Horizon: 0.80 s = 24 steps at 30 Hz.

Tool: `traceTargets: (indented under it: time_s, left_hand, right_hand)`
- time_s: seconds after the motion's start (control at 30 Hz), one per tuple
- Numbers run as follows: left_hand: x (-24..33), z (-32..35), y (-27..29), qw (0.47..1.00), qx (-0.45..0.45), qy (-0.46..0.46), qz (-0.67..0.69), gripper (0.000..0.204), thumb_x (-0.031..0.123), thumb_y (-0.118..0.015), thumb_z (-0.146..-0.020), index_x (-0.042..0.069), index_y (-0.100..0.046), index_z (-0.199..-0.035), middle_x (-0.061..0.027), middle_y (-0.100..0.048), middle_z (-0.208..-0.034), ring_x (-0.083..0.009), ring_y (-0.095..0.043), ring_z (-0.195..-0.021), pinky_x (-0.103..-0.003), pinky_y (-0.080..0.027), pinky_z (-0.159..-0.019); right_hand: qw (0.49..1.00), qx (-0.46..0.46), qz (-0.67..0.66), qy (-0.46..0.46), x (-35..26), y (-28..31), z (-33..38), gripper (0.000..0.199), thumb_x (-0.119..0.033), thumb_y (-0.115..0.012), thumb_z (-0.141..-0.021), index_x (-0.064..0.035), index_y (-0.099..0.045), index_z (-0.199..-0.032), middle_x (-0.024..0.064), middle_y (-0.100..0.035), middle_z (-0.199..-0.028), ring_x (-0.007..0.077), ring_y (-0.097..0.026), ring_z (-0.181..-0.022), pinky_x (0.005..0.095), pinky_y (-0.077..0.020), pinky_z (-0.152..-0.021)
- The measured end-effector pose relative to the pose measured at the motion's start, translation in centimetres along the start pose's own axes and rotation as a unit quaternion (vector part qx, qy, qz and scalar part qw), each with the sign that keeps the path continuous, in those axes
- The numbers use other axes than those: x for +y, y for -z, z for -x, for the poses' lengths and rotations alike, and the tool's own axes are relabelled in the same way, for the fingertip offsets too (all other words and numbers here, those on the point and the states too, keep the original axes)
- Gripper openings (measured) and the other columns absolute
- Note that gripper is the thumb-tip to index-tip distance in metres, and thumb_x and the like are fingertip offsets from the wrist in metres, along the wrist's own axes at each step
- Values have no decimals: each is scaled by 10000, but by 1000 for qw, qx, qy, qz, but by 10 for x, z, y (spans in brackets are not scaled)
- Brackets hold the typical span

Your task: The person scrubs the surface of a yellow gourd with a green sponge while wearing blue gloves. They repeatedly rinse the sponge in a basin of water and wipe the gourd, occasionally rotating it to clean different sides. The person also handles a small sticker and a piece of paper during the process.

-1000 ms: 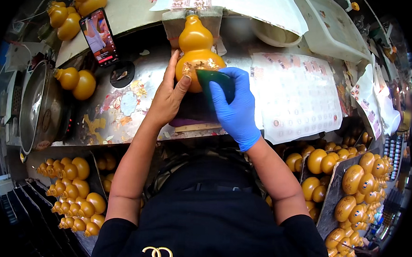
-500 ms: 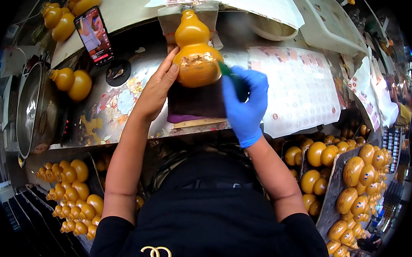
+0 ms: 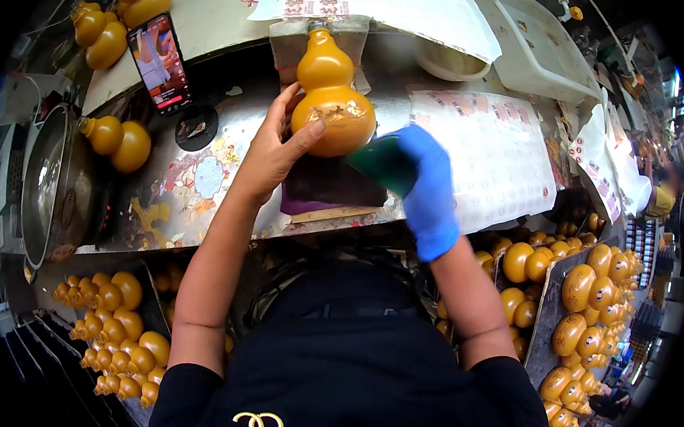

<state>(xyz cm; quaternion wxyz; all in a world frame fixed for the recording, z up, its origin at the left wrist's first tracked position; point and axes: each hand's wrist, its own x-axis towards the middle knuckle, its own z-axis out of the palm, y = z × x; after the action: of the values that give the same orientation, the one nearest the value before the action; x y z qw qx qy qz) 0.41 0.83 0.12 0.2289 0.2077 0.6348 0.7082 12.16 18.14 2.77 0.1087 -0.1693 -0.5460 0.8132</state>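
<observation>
A glossy mustard-yellow gourd-shaped bottle (image 3: pixel 334 120) lies tilted on a dark pad, its neck pointing away from me and resting at a grey cloth-covered support (image 3: pixel 289 37). Dark and gold markings show on its lower bulb. My bare left hand (image 3: pixel 279 152) grips that bulb from the left, thumb on the near side and fingers partly hidden behind. In a blue glove, my right hand (image 3: pixel 430 189) is closed on a flat green scraper (image 3: pixel 387 166). The scraper sits at the lower right of the bulb; whether its edge touches the bottle I cannot tell.
A phone (image 3: pixel 160 65) stands at the left near a yellow gourd bottle (image 3: pixel 120 143) and a metal pan (image 3: pixel 43 190). Printed sheets (image 3: pixel 484 155) cover the right side of the bench. A bowl (image 3: pixel 452 65) and white tub (image 3: pixel 551 70) stand behind. Racks of gourd bottles flank me below.
My right hand has swung down and toward me with the scraper, away from the bulb's right side. My left thumb has moved onto the bulb's front.
</observation>
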Motion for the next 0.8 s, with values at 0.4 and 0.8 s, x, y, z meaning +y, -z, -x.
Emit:
traceTargets:
  time_s: [0.4,0.8]
  left_hand:
    - [5,-11,-10,998,-4,40,46,828,391,-662,-864,-11,-230,-1445,-149,-398,-1378,-228,-411,-1274,-316,-296,-1072]
    - [-1,-9,3,997,13,48,67,753,415,-585,-916,-15,-264,-1446,-154,-377,-1431,-219,-349,-1333,-317,-257,-1096]
  right_hand:
    - [946,-183,243,-113,-11,8,-83,609,-536,-652,-827,27,-647,-1058,55,-617,-876,101,-561,-786,230,-461,-703]
    - [958,-140,187,-169,-9,16,-76,578,-529,-601,-868,13,-644,-1064,33,-601,-849,88,-536,-752,223,-443,-675]
